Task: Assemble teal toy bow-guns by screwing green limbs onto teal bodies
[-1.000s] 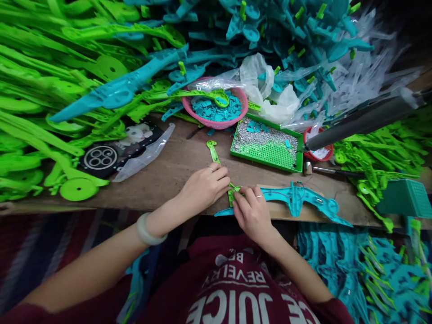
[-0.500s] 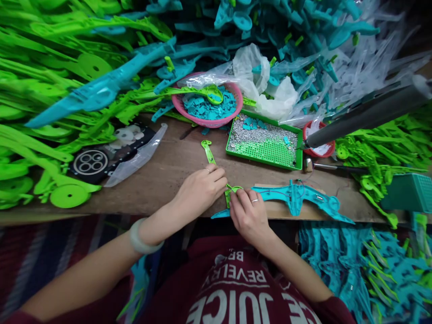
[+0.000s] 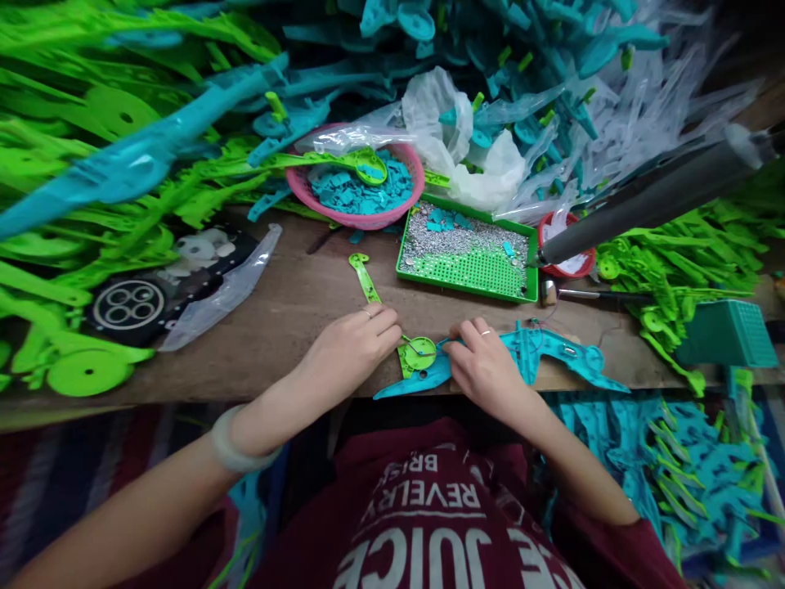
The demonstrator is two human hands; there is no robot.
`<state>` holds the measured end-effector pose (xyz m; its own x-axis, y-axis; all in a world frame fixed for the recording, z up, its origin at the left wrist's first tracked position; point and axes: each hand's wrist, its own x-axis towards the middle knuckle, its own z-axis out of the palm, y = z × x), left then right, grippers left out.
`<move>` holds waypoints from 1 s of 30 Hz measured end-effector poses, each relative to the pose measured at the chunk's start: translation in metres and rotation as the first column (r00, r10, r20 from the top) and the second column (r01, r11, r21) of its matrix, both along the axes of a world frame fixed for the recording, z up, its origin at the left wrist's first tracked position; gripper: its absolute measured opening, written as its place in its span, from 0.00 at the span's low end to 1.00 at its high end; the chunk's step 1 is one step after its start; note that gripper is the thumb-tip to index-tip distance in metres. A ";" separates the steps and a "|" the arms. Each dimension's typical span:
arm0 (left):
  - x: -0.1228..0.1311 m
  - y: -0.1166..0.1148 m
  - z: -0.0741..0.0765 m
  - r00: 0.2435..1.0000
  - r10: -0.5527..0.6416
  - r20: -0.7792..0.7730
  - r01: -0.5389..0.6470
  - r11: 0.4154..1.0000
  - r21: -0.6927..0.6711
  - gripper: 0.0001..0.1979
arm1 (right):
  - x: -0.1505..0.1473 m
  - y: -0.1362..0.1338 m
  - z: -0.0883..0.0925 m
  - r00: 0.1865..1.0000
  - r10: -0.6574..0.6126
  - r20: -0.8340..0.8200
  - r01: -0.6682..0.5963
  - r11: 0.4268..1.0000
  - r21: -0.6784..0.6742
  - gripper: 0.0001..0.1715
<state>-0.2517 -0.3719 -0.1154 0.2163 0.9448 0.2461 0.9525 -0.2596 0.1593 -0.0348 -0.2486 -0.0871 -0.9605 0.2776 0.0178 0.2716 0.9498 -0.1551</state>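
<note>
A long teal plastic toy piece lies along the front edge of the wooden bench. On its left end sits a green plastic part with a round disc. My left hand has its fingers curled and pinches the left side of that green part. My right hand rests on the teal piece just right of the disc, fingers bent and pressing down on it. A second green strip lies on the bench beyond my left hand.
A pink bowl of teal bits and a green tray of small metal pieces stand behind my hands. A red tub, a grey tool handle and a teal basket are to the right. Green and teal plastic heaps surround the bench.
The green part's round disc now shows uncovered between my hands. My right hand has slid to the right along the teal piece. The view has shifted left and down.
</note>
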 end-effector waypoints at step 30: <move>0.014 -0.004 -0.001 1.000 0.007 -0.017 -0.005 0.989 0.145 0.10 | -0.021 0.004 -0.004 0.991 0.063 -0.119 -0.118 0.834 -0.538 0.09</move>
